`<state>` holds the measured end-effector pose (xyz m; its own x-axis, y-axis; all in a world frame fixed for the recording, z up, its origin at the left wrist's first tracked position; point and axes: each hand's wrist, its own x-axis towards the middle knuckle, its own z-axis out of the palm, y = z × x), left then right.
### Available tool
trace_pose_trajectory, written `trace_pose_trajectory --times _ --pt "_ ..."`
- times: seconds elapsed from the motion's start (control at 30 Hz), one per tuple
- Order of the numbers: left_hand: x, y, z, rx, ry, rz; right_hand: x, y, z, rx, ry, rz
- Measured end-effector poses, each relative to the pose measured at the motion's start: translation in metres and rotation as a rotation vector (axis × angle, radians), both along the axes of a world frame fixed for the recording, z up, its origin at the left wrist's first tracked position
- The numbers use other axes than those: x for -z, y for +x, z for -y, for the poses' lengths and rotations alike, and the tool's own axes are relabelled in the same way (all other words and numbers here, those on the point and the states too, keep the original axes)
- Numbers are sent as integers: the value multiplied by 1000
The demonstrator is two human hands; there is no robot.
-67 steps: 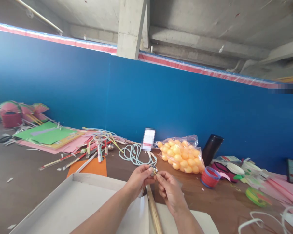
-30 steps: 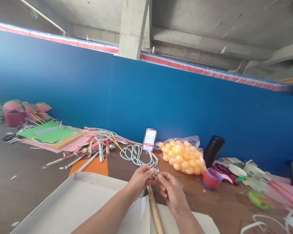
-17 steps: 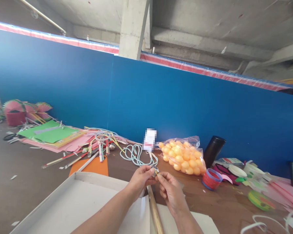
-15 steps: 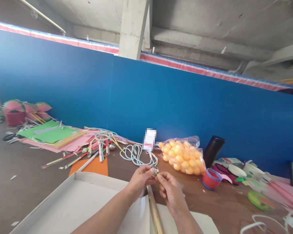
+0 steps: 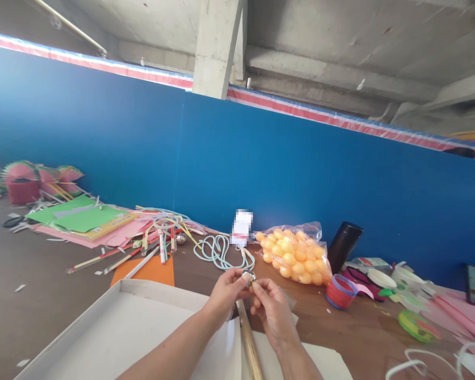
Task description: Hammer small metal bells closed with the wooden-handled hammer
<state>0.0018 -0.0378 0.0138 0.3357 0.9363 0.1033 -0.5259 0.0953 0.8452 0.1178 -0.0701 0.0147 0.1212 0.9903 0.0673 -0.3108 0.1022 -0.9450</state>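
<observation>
A small shiny silver ball (image 5: 248, 275), perhaps a bell, is pinched between the thumb and fingers of my left hand (image 5: 228, 291). My right hand (image 5: 269, 306) is closed too, its thumb and forefinger pinching at the ball's lower right edge. Fingers cover much of the ball, so its details are hidden. Beneath my hands a wooden stick (image 5: 250, 340) runs toward me, its far end partly hidden. To the left is a shallow white box lid (image 5: 158, 316), with my left forearm across it.
Beyond my hands lie a coiled pale-blue cord (image 5: 217, 252) and a bag of orange balls (image 5: 293, 253). A black bottle (image 5: 344, 245), a red-and-blue roll (image 5: 340, 291) and a green tape roll (image 5: 417, 324) are on the right. Coloured paper (image 5: 77, 214) and sticks are at left. A blue partition (image 5: 237, 153) stands behind.
My fingers have shifted slightly on the silver ball, and more of its shiny top shows. Both hands stay together in nearly the same place. The view has moved slightly.
</observation>
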Motion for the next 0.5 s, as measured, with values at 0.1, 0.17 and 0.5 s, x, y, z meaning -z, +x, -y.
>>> trace_pose_trajectory --times 0.1,0.17,0.5 --pt "0 0 0 -7 13 -6 -1 -1 0 -1 1 -16" --pt "0 0 -1 -7 21 -11 -2 -1 1 3 -4 -2" --pt "2 2 -2 -25 50 -31 0 -1 0 34 -31 25"
